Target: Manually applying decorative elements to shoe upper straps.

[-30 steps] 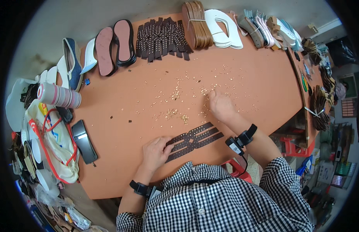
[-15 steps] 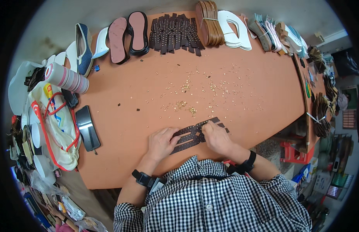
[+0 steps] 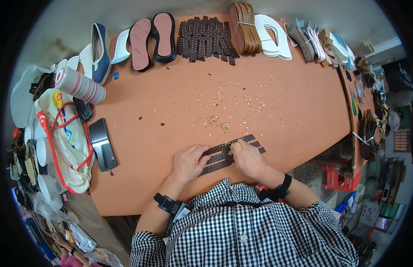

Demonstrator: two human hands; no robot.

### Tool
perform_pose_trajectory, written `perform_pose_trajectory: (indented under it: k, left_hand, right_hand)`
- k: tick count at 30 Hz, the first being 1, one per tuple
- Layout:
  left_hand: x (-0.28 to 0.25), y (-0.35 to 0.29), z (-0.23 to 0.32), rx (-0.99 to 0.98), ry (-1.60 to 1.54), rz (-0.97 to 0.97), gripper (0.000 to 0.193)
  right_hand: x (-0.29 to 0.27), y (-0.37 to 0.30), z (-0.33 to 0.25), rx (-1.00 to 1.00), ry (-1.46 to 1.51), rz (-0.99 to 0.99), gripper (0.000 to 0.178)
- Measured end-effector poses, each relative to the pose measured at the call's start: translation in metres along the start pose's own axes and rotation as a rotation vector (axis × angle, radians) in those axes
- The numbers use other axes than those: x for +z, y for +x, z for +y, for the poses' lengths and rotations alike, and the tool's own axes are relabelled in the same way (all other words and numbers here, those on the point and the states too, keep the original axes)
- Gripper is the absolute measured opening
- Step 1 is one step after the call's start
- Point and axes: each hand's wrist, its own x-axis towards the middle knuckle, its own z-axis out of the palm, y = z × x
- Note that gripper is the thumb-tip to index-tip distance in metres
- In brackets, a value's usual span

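A dark brown strappy shoe upper (image 3: 217,166), dotted with small studs, lies at the near side of the table. My left hand (image 3: 188,163) grips its left end between thumb and fingers. Bent over its middle, my right hand (image 3: 249,158) has its fingertips pinched on the straps, hiding part of them; whether a stud is between them cannot be seen. Bare strap ends (image 3: 256,143) stick out past the right hand. Just beyond the upper is a loose heap of tiny gold studs (image 3: 211,120), with more scattered farther back.
Along the far edge stand studded brown uppers (image 3: 205,40), pink-topped soles (image 3: 163,35), a tied bundle of brown pieces (image 3: 245,29) and white cutouts (image 3: 272,38). At left are a phone (image 3: 102,144), a striped cup (image 3: 82,85) and a drawstring bag (image 3: 66,133).
The right fingertips have shifted slightly left along the upper, and its straps are drawn a little closer together there. My left hand keeps its hold. The whole view has moved slightly.
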Motion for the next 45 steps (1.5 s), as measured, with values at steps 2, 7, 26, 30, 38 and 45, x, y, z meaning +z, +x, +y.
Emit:
perform_pose_trajectory:
  k: [2, 7, 26, 30, 38, 45]
  left_hand:
    - [0.001, 0.0, 0.0, 0.004, 0.006, 0.005, 0.021]
    - [-0.001, 0.001, 0.001, 0.006, 0.006, 0.006, 0.021]
    - [-0.003, 0.0, 0.004, -0.056, 0.019, -0.055, 0.022]
    - [-0.002, 0.0, 0.002, -0.056, 0.027, -0.056, 0.022]
    - [-0.001, -0.001, 0.002, -0.045, 0.051, -0.032, 0.02]
    - [-0.002, 0.0, 0.002, -0.044, 0.048, -0.035, 0.02]
  right_hand:
    - [0.001, 0.001, 0.0, 0.009, -0.014, -0.009, 0.011]
    - [-0.002, 0.002, -0.004, 0.019, -0.043, -0.008, 0.011]
    - [-0.025, 0.021, 0.006, -0.053, 0.048, -0.231, 0.013]
    - [-0.02, 0.02, 0.012, -0.091, 0.105, -0.207, 0.013]
    - [-0.022, 0.02, 0.007, -0.04, 0.1, -0.194, 0.012]
    - [-0.041, 0.032, 0.001, -0.015, 0.051, -0.382, 0.022]
